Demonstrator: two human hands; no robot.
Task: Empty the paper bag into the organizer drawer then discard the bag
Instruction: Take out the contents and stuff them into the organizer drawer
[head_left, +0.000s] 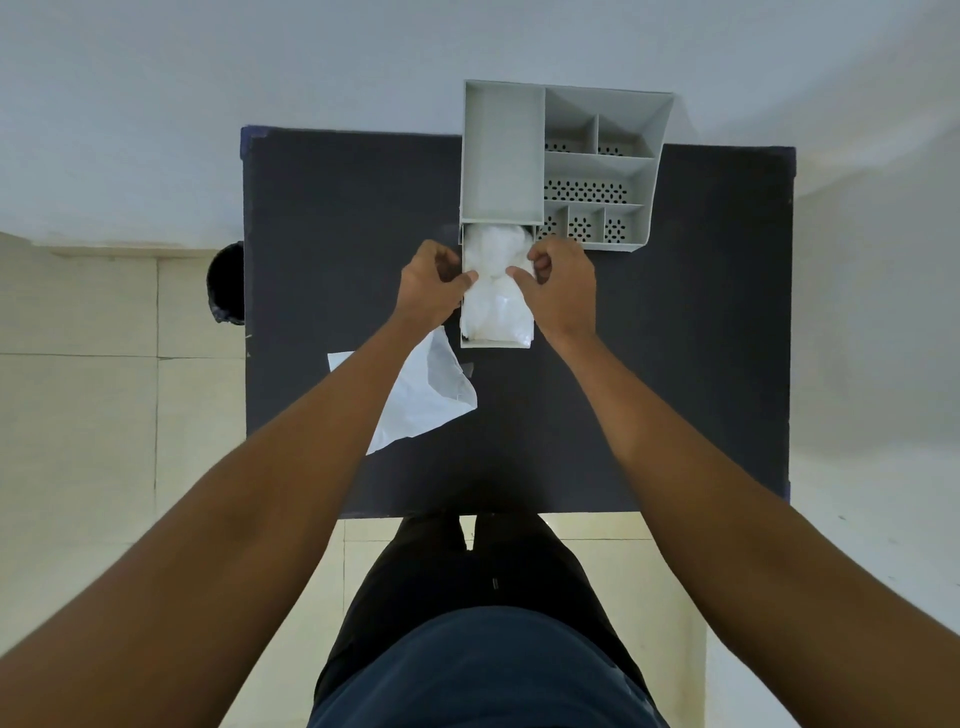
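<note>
My two hands are over the open drawer (496, 340) that sticks out of the grey organizer (556, 161) toward me. The drawer is full of soft white stuff (496, 296) — crumpled and puffy. My left hand (431, 288) is at the drawer's left wall, fingers curled, thumb tip touching the white stuff. My right hand (558, 286) is at the drawer's right wall, fingers curled in too, thumb pressing the white stuff from that side. So both hands pinch narrow at it, one on each side. The paper bag (421, 395) lies flat on the dark table (675, 338), just beside the drawer's near left corner, partly under my left arm — no hand holds it.
</note>
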